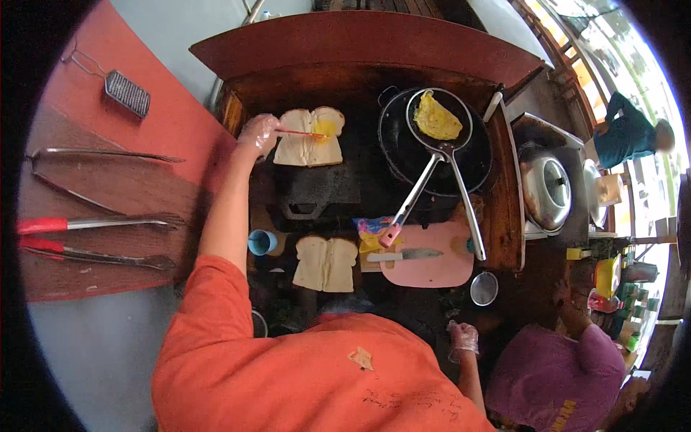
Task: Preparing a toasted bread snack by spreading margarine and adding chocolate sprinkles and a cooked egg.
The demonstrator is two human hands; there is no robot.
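In a clear plastic glove, my left hand (pixel 259 135) grips a thin red stick-like utensil (pixel 302 133). Its far end lies over a yellow patch on the right slice of an opened pair of bread slices (pixel 294 146). That bread rests on a dark flat griddle (pixel 313 186). My right hand (pixel 463 339), also gloved, is low at my right side with its fingers curled; whether it holds something is unclear. A second pair of bread slices (pixel 325 264) lies nearer me. Folded yellow omelette (pixel 436 117) sits in a round strainer (pixel 468 135) over a black wok (pixel 397 146).
A white-handled knife (pixel 413 254) lies on a pink cutting board (pixel 426 275), beside a blue cup (pixel 261 242). Tongs (pixel 108 222) and a grater (pixel 127 94) occupy the left side. A co-worker in purple (pixel 556 372) is close on my right; another person (pixel 629 135) stands farther off.
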